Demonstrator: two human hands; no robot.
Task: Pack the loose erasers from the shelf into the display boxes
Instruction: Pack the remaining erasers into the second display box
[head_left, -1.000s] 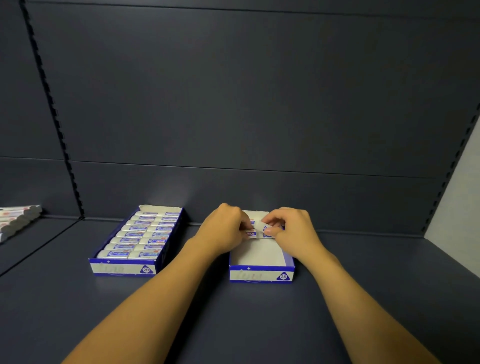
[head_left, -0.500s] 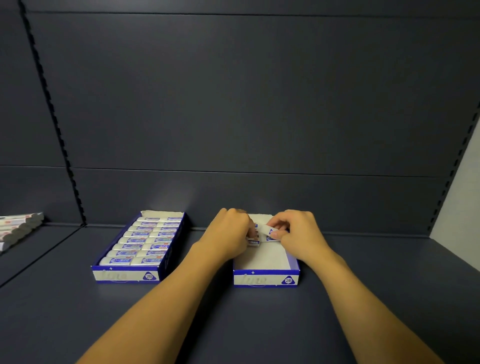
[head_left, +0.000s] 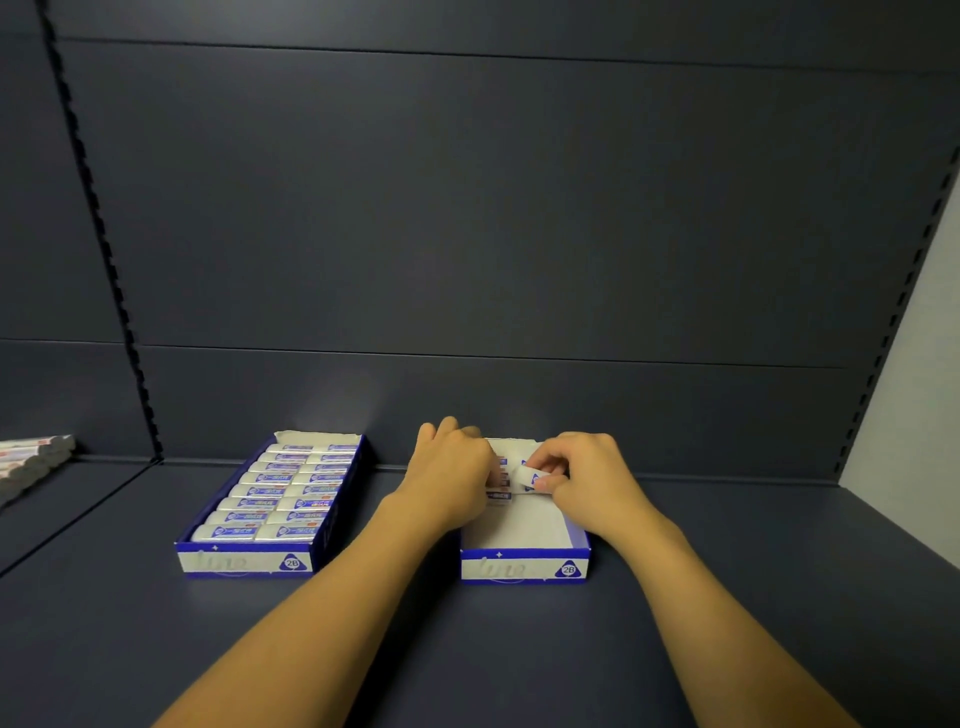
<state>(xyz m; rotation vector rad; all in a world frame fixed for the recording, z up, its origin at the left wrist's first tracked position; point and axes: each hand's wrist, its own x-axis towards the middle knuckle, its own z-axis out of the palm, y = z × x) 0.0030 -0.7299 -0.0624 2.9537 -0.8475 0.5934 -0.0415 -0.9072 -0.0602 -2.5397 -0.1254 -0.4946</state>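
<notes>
Done: the left box (head_left: 249, 558) at 9 o'clock looks full, two columns of erasers packed to its front wall.
Left: the right box (head_left: 524, 569) holds only a few erasers (head_left: 500, 480) at its far end; its white floor is mostly bare. More stock (head_left: 31, 460) lies at far 9 o'clock, too unclear to name.
Left hand (head_left: 452, 480): knuckles up over the box's far-left corner, fingers curled onto the packed erasers.
Right hand (head_left: 587, 480): at 3 o'clock of the left hand, pinching one eraser (head_left: 530, 475) tilted just above the row.
Judgement: early in the second box.
</notes>
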